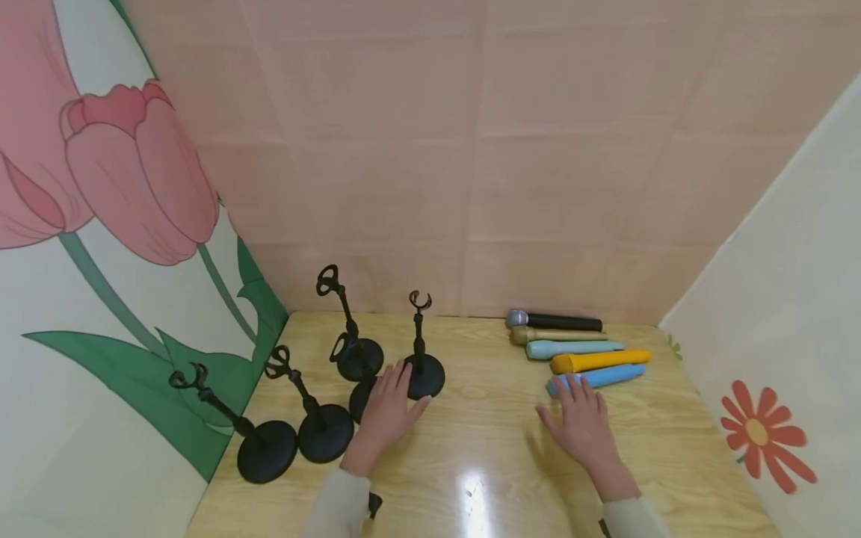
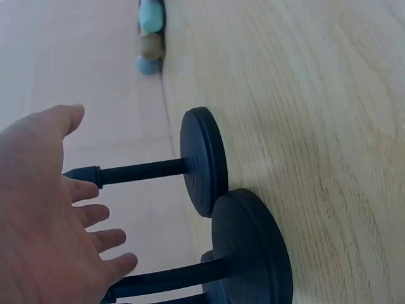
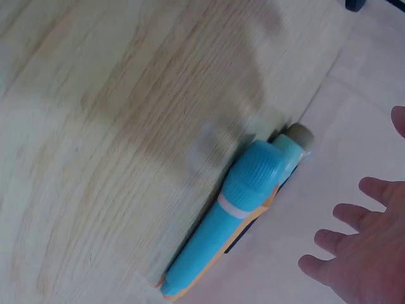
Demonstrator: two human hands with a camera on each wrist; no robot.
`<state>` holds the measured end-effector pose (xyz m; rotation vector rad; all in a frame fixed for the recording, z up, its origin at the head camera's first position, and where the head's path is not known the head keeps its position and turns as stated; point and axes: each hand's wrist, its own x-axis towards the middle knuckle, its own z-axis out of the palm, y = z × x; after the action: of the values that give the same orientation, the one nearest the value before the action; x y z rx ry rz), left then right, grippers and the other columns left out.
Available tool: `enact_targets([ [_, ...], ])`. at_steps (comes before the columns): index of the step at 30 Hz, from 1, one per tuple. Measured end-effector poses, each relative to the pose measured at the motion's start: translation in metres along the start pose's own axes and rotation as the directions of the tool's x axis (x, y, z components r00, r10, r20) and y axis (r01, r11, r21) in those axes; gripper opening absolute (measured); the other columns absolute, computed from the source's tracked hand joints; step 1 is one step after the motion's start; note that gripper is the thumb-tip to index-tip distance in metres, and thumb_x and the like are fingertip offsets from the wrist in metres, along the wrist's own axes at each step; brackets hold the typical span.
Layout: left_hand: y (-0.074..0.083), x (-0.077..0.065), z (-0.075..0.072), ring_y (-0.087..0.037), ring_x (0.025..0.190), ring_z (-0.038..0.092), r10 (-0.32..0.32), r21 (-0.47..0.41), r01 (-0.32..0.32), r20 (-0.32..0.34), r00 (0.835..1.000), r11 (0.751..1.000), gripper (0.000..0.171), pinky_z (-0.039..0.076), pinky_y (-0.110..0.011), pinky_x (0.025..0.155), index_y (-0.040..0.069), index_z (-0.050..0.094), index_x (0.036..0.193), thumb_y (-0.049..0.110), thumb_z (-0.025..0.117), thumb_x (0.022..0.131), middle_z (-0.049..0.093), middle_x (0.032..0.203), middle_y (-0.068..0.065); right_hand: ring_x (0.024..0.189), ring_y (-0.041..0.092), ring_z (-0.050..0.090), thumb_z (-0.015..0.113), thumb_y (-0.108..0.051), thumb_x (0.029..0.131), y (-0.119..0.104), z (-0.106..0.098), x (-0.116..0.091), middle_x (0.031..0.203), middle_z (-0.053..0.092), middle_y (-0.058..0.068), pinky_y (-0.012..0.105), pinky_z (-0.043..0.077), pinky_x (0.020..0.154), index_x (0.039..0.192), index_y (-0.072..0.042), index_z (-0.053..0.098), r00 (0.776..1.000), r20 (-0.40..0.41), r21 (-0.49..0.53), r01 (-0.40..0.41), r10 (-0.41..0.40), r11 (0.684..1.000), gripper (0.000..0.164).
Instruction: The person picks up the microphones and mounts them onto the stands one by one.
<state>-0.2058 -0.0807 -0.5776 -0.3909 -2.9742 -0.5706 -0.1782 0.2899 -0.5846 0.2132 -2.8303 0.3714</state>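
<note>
Head view: black round-based stands (image 1: 267, 451) at left and coloured handheld microphones (image 1: 601, 362) at right occupy a pale wood-grain table (image 1: 487, 422) against creased pink sheeting (image 1: 471, 149). Left wrist: the left hand (image 2: 47, 221), loosely spread, is near stands. Right wrist: the right hand (image 3: 373, 247), fingers apart, is near microphones.

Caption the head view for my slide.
Left hand near five black stands, right hand near five microphones on a table.
</note>
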Motion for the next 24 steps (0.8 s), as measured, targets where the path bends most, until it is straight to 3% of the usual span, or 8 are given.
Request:
enact_targets([
  [8, -0.002, 0.013, 0.006, -0.03, 0.138, 0.028, -0.01, -0.088, 0.008, -0.018, 1.0, 0.996, 0.075, 0.033, -0.046, 0.107, 0.01, 0.027, 0.147, 0.05, 0.053, 0.09, 0.028, 0.151, -0.011, 0.13, 0.05, 0.024, 0.06, -0.039, 0.088, 0.019, -0.003, 0.005, 0.142, 0.032, 0.028, 0.069, 0.019, 0.098, 0.14, -0.003, 0.037, 0.998, 0.058, 0.001, -0.022, 0.022, 1.0, 0.067],
  [17, -0.008, 0.023, 0.013, -0.027, 0.138, 0.028, -0.031, -0.075, 0.033, 0.027, 0.999, 0.997, 0.075, 0.034, -0.044, 0.107, 0.007, 0.027, 0.146, 0.05, 0.053, 0.09, 0.028, 0.15, -0.012, 0.127, 0.051, 0.026, 0.062, -0.033, 0.086, 0.043, 0.004, 0.011, 0.139, 0.035, 0.03, 0.07, 0.019, 0.097, 0.137, 0.0, 0.038, 0.996, 0.08, -0.005, -0.036, 0.036, 0.999, 0.066],
  [24, -0.012, 0.034, 0.017, -0.026, 0.136, 0.031, -0.009, -0.079, 0.012, 0.046, 0.999, 0.997, 0.071, 0.035, -0.043, 0.106, 0.006, 0.03, 0.145, 0.042, 0.057, 0.091, 0.032, 0.148, -0.012, 0.124, 0.051, 0.029, 0.06, -0.027, 0.084, 0.061, 0.01, 0.015, 0.136, 0.036, 0.03, 0.07, 0.023, 0.094, 0.136, 0.002, 0.04, 0.993, 0.11, 0.001, -0.052, 0.051, 0.999, 0.062],
])
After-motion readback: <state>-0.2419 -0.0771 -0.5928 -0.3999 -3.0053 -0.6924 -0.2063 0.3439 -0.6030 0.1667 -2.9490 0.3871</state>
